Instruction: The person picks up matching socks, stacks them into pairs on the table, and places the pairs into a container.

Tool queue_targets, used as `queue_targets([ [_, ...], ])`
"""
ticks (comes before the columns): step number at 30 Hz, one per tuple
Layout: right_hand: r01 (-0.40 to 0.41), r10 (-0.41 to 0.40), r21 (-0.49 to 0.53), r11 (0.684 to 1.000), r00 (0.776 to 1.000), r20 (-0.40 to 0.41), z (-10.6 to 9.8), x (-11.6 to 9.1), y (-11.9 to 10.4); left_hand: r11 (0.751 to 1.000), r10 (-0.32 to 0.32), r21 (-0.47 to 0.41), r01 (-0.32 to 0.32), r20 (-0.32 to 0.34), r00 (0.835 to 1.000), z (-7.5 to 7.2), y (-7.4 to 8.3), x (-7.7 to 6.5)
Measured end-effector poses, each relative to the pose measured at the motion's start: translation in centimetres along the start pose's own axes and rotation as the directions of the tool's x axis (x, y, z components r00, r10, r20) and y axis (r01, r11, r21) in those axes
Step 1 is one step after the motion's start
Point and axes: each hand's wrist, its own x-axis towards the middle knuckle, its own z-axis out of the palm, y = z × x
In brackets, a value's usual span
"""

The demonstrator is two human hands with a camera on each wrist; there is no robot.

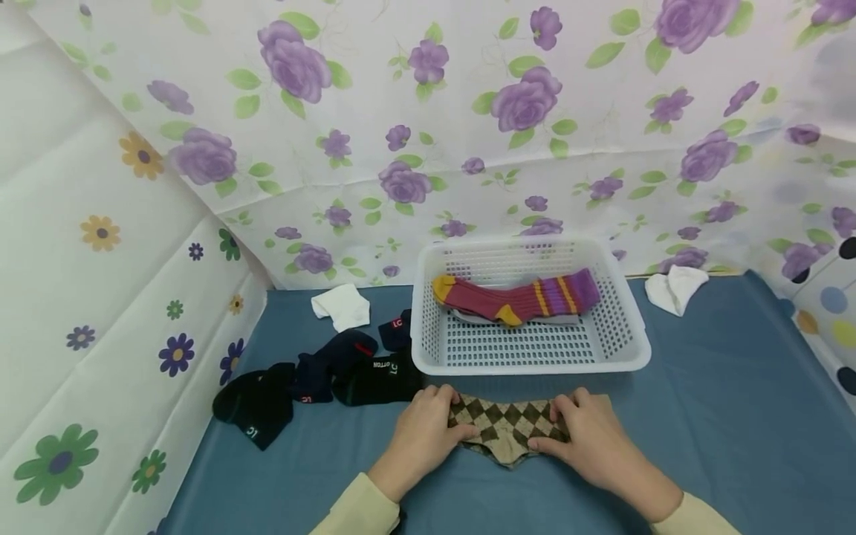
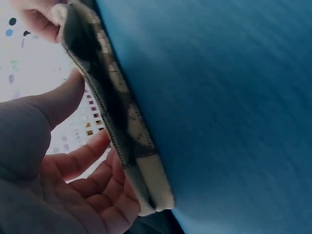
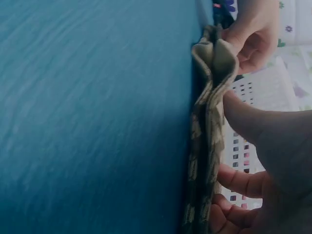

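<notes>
A pair of beige and brown argyle socks (image 1: 510, 425) lies one over the other in front of the basket, their layered edges showing in the right wrist view. My left hand (image 1: 426, 431) holds their left end, thumb on the near side and fingers toward the far edge. At the other end, my right hand (image 1: 591, 442) grips in the same way. Close up, the left thumb (image 2: 68, 97) lies along the cloth and the fingers (image 2: 109, 195) bend against it. The right thumb (image 3: 246, 117) touches the sock's side, with the fingertips lower down.
Behind the socks stands a white plastic basket (image 1: 531, 370), with maroon, yellow and purple striped socks (image 1: 515, 297) over grey ones inside. Several dark socks (image 1: 257, 401) lie at the left on the blue cloth (image 1: 722, 416). White socks rest at back left (image 1: 342, 306) and back right (image 1: 677, 290).
</notes>
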Motion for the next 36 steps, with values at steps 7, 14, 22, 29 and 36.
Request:
queue_targets([
  [7,0.012,-0.013,-0.024,1.000,0.999,-0.037,0.2,-0.1,0.5,0.999,-0.013,0.041,0.012,0.024,1.000,0.1,-0.2,0.4],
  [14,0.002,-0.002,0.021,1.000,1.000,-0.023,0.5,0.0,1.8,0.999,-0.028,0.037,0.026,0.060,0.998,-0.1,-0.4,1.1],
  [22,-0.026,0.022,0.130,0.991,0.999,0.037,-0.5,0.1,4.1,0.990,-0.034,-0.134,0.033,-0.001,0.999,-0.4,-2.1,1.1],
  [29,-0.102,0.097,0.170,0.980,0.995,0.034,-1.5,0.2,5.5,0.987,-0.130,-0.112,0.118,-0.109,0.986,-1.3,-2.8,0.8],
  [36,-0.223,0.217,0.157,0.962,0.975,0.054,-1.8,0.2,6.1,0.970,-0.209,-0.141,0.198,-0.073,0.975,-1.6,-2.7,0.9],
])
